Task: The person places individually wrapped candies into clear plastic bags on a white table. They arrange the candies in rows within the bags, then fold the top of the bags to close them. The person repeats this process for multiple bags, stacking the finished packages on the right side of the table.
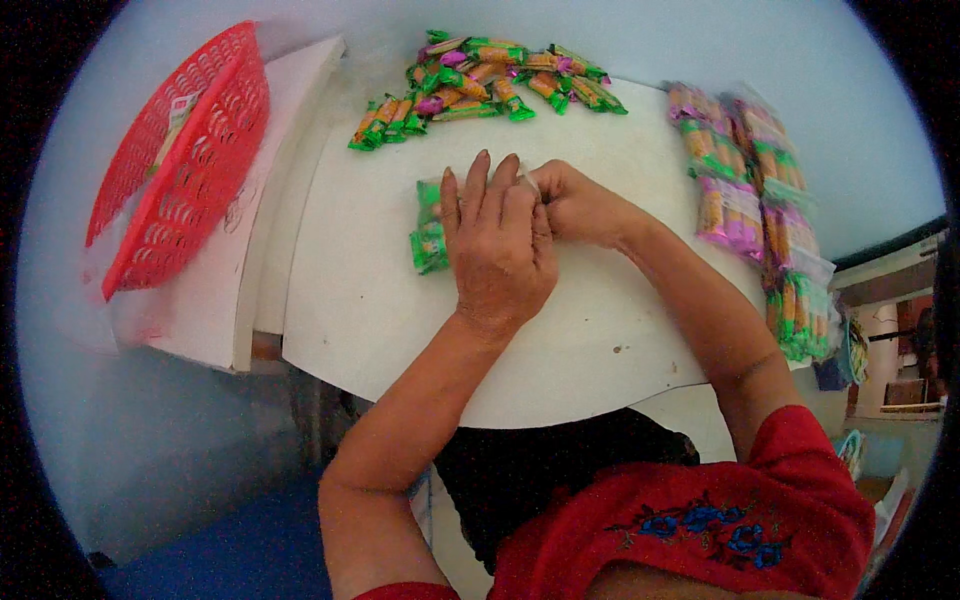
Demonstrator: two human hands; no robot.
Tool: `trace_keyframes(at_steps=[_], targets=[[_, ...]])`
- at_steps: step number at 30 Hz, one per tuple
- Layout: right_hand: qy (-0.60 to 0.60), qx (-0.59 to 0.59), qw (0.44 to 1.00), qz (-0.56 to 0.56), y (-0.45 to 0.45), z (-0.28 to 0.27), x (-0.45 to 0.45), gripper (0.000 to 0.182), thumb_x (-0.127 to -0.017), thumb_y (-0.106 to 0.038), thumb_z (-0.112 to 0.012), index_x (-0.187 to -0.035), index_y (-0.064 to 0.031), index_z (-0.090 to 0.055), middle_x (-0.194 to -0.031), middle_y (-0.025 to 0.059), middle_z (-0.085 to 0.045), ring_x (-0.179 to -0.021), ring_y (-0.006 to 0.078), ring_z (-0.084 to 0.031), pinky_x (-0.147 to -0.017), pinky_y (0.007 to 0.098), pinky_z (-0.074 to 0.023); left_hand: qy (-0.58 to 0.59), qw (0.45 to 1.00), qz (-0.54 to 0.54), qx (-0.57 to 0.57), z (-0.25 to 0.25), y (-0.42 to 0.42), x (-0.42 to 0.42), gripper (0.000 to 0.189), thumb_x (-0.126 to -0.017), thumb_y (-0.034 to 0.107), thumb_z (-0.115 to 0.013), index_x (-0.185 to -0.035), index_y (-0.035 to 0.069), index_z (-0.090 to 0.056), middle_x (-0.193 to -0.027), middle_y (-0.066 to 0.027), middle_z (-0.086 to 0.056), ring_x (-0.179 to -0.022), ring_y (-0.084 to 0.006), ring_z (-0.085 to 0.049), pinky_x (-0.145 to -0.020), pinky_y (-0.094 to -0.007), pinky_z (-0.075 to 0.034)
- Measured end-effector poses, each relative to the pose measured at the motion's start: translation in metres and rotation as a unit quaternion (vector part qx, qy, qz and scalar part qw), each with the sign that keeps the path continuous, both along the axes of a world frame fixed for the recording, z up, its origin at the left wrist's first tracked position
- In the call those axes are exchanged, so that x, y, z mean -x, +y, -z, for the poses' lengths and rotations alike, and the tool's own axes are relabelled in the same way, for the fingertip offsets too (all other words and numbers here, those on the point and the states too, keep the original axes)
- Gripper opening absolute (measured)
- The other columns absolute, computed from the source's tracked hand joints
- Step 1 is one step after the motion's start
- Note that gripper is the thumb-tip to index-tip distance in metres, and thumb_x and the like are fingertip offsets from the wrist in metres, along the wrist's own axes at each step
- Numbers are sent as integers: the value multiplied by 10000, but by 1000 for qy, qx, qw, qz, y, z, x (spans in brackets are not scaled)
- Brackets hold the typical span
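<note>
My left hand (499, 244) lies over a clear plastic pack of green-wrapped snack sticks (429, 244), its fingers stretched across the top. Only the pack's left end shows; the palm hides the rest. Close against it, my right hand (581, 201) has its fingers curled in at the pack's right end. A pale strip of plastic (530, 180) sticks up between the two hands. Beyond them is a loose heap of snack sticks in green and purple wrappers (487, 82). All of this rests on a white table (375, 315).
Filled clear bags of green and purple snack packs (731, 206) are lined up along the table's right edge. At left, a red perforated plastic basket (202, 165) stands tilted on a white ledge (259, 247), with a printed packet (176, 124) inside. A pale wall (637, 45) runs behind.
</note>
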State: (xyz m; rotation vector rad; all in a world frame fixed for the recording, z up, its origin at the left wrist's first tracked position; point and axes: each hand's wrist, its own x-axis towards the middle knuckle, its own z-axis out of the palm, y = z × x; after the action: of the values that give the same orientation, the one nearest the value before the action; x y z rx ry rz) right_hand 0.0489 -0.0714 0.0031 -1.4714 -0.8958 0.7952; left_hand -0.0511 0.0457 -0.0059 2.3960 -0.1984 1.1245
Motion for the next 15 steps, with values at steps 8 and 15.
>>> trace_keyframes(at_steps=[8, 15], targets=[[30, 43, 999, 9, -3, -7, -2, 149, -788, 15, -552, -844, -9, -687, -780, 6, -648, -643, 78, -531, -543, 241, -420, 3, 1000, -7, 16, 1, -1, -2, 144, -878, 102, -533, -990, 14, -556, -1208, -186, -589, -1228, -402, -472, -1054, -614, -254], [-270, 50, 925, 264, -16, 0, -51, 398, -728, 38, -478, -1066, -67, -660, -965, 98, -623, -711, 157, -530, -605, 280, -428, 7, 999, -5, 35, -1, -3, -1, 85, -885, 92, -537, -937, 26, -542, -1194, -180, -596, -1227, -398, -475, -1044, -612, -268]])
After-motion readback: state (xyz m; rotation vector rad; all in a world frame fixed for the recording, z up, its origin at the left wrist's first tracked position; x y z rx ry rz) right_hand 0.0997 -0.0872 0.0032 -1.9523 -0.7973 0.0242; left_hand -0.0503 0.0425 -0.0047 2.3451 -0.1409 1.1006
